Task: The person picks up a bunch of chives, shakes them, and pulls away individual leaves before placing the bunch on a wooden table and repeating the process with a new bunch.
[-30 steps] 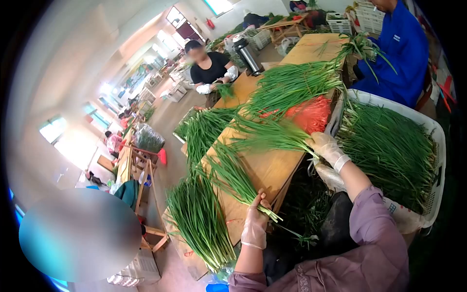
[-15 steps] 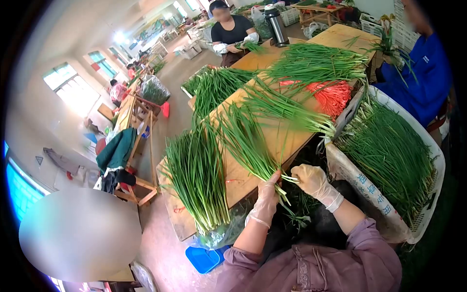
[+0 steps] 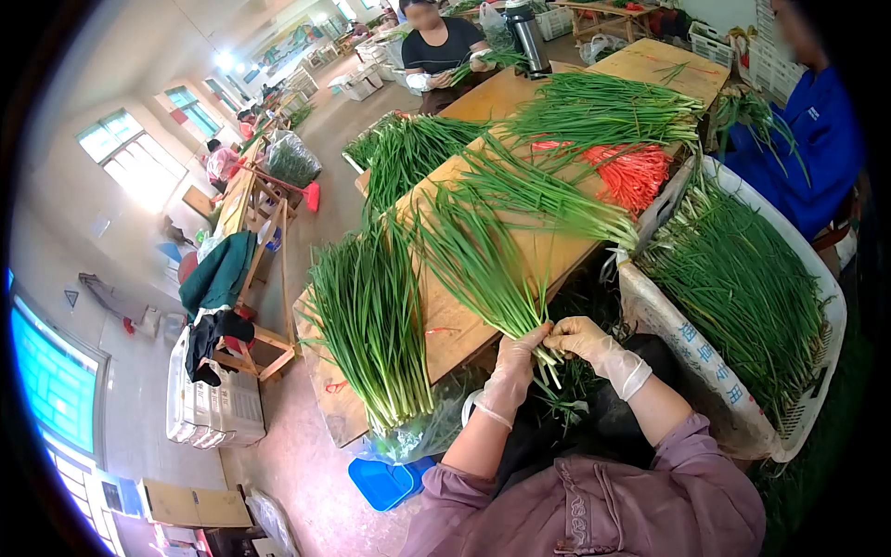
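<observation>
A bunch of long green stalks (image 3: 483, 269) lies over the table's near edge, its pale ends pointing at me. My left hand (image 3: 516, 360), in a thin clear glove, is closed round those pale ends. Beside it, touching the same ends, is my gloved right hand (image 3: 590, 342) with its fingers pinched together. To the left rests a thick pile of green stalks (image 3: 371, 325). Farther up the table are a looser bunch (image 3: 557, 200) and a large pile (image 3: 603, 111), with red ties (image 3: 629, 176) next to them.
A white crate (image 3: 831, 343) full of green stalks stands at my right. Beyond the wooden table (image 3: 343, 399) sits a person in black (image 3: 445, 51); another in blue (image 3: 803, 139) is at the right. A blue container (image 3: 382, 485) lies below the table's left corner.
My right hand has moved left and closed in on the stalk ends beside my left hand. The camera view has shifted slightly.
</observation>
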A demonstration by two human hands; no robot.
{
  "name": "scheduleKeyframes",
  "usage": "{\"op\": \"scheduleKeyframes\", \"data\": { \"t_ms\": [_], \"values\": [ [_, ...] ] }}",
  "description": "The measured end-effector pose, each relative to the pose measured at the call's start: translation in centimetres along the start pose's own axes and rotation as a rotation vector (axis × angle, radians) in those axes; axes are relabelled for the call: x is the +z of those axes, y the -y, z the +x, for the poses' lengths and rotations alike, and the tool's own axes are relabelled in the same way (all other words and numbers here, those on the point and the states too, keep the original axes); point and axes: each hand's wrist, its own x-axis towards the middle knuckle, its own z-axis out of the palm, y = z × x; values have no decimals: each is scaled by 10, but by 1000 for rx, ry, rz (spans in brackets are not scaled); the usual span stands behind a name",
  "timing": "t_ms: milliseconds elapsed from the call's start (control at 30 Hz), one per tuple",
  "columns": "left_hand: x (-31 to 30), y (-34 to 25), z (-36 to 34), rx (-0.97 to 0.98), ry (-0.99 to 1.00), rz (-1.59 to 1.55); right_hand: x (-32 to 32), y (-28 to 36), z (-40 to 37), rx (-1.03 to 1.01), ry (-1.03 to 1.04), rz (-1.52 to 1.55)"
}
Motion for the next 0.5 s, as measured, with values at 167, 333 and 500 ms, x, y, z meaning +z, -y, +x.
{"op": "scheduleKeyframes", "data": {
  "t_ms": [167,333,500],
  "values": [
    [16,-10,-11,65,-72,-58,8,-13,-7,-173,-188,204],
    [-2,-41,8,131,11,-301,-42,-37,-23,-184,-19,-780],
    [-10,-34,21,-104,1,-326,-96,26,5,-319,-627,-886]
  ]
}}
